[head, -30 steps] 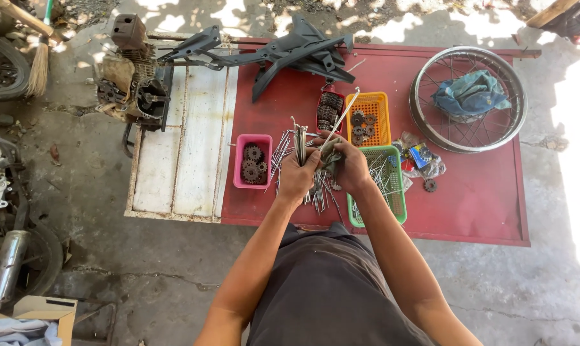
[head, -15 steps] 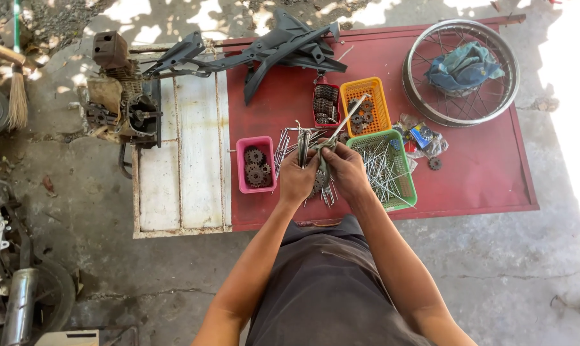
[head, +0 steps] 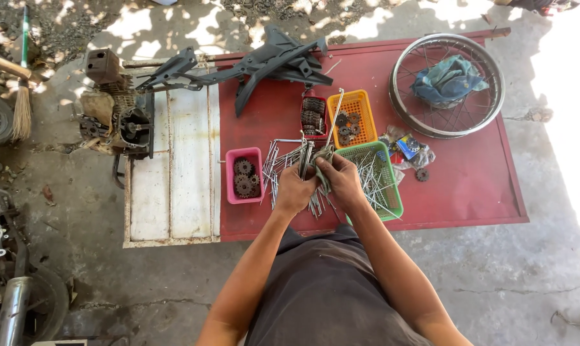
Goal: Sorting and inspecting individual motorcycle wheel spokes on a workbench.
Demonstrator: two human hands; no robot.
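both hands, left (head: 295, 190) and right (head: 342, 181), grip what look like spokes (head: 305, 158) over the red counter (head: 469, 173), between pink tray (head: 231, 176) and green basket (head: 392, 192).

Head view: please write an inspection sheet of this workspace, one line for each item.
Surface: red board on the ground, white panel beside it.
Job's things: bundle of metal spokes, a cloth at them; more spokes in the green basket.
Clutter: pink tray with sprockets, orange basket with gears, wheel rim holding a blue rag, black frame.
Grippers: left hand grips the spokes; right hand holds the cloth at them.
Cables: nothing seen.
Surroundings: engine, broom, concrete floor.
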